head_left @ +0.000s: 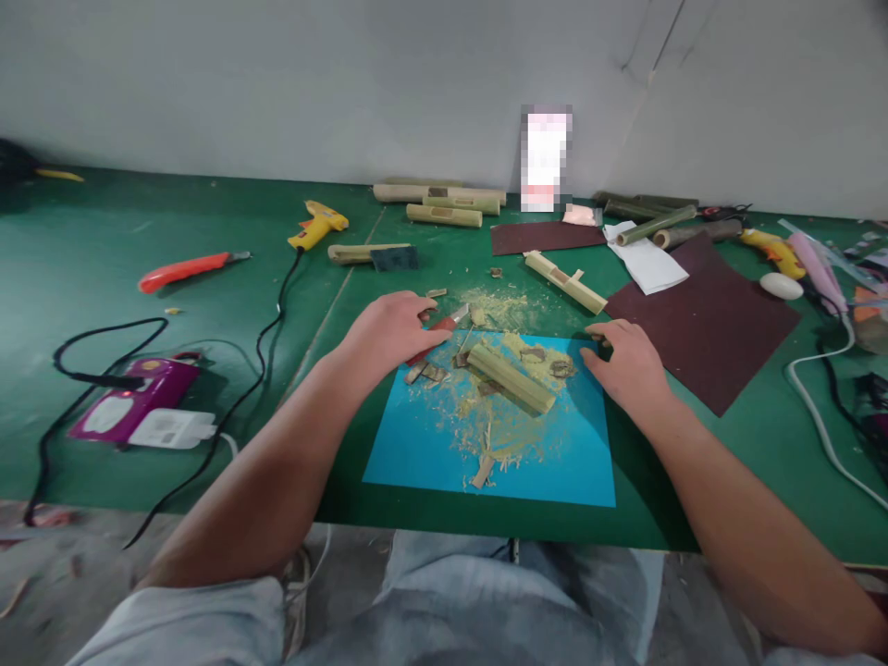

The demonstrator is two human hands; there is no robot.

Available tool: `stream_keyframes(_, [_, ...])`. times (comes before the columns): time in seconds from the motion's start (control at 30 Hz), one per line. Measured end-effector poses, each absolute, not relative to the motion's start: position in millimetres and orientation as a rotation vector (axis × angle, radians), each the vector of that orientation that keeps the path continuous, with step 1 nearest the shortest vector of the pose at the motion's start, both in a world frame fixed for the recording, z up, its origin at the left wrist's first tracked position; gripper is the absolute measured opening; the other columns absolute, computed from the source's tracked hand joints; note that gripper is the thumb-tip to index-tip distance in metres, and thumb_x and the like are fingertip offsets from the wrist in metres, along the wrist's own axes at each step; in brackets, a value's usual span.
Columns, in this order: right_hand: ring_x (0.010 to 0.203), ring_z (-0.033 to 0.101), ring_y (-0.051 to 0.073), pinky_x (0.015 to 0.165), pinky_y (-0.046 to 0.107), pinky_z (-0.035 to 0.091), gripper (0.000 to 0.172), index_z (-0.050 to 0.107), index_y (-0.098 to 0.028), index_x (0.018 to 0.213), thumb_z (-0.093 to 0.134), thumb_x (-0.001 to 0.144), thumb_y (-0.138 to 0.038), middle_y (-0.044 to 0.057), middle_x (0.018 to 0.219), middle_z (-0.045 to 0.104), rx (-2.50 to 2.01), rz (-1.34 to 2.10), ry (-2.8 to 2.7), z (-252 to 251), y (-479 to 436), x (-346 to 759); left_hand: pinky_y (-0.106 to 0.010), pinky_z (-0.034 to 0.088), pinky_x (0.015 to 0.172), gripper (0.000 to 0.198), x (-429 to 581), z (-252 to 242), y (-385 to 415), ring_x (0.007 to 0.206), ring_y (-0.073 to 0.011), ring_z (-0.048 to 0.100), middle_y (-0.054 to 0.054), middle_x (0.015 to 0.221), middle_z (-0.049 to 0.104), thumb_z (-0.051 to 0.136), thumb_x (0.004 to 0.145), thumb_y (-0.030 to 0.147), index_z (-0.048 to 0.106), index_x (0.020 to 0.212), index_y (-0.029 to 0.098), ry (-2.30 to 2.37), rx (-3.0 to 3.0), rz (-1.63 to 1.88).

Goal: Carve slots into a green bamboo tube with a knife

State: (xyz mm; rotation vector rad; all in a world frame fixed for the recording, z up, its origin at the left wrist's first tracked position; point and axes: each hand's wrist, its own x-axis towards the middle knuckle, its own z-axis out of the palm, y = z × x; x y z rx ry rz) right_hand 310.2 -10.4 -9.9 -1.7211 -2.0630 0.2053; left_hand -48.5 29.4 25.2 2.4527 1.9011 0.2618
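Note:
My left hand (394, 331) is at the upper left corner of a blue sheet (409, 453). Its thumb and curled fingers are around the red handle of a small knife (444, 329), whose blade points up and right. By the sheet's upper right corner is my right hand (628, 363), fingers bent and thumb apart, with nothing visible between them. A bamboo piece (513, 377) lies slantwise on the sheet between the hands. Pale shavings and dust (478, 430) surround it, with broken dark chips (426, 372) near my left hand.
Several cut bamboo tubes (444, 215) lie along the wall, with another tube (565, 282) nearer. A yellow glue gun (317, 225), red-handled cutter (187, 271) and purple power strip (131, 398) with cords are at left. Brown sandpaper (714, 324), white paper (648, 264) and a white oval object (781, 286) are at right.

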Motion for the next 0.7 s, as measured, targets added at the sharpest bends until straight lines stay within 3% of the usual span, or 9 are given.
stream_keyframes(0.27, [0.093, 0.058, 0.029, 0.087, 0.046, 0.047, 0.025, 0.070, -0.021, 0.105, 0.057, 0.085, -0.028, 0.010, 0.099, 0.067, -1.695, 0.180, -2.103, -13, -8, 312, -0.032, 0.046, 0.068, 0.023, -55, 16, 29, 0.073, -0.0215, 0.063, -0.005, 0.079, 0.069, 0.069, 0.080, 0.043, 0.073, 0.089, 0.022, 1.701, 2.635, 0.271])
stream_keyframes(0.5, [0.096, 0.058, 0.029, 0.090, 0.045, 0.045, 0.028, 0.072, -0.019, 0.109, 0.057, 0.087, -0.028, 0.011, 0.099, 0.068, -1.718, 0.150, -2.143, -14, -6, 313, -0.035, 0.043, 0.072, 0.008, -45, 28, 30, 0.081, -0.0220, 0.057, -0.007, 0.085, 0.062, 0.061, 0.082, 0.022, 0.065, 0.087, 0.017, 1.975, 2.587, 0.357])
stream_keyframes(0.7, [0.099, 0.057, 0.030, 0.092, 0.046, 0.044, 0.032, 0.071, -0.018, 0.113, 0.055, 0.088, -0.028, 0.012, 0.104, 0.067, -1.724, 0.118, -2.166, -17, -5, 314, -0.037, 0.044, 0.078, 0.006, -54, 29, 49, 0.084, -0.0237, 0.055, -0.008, 0.084, 0.061, 0.056, 0.082, 0.017, 0.061, 0.085, 0.019, 1.831, 2.780, 0.246])
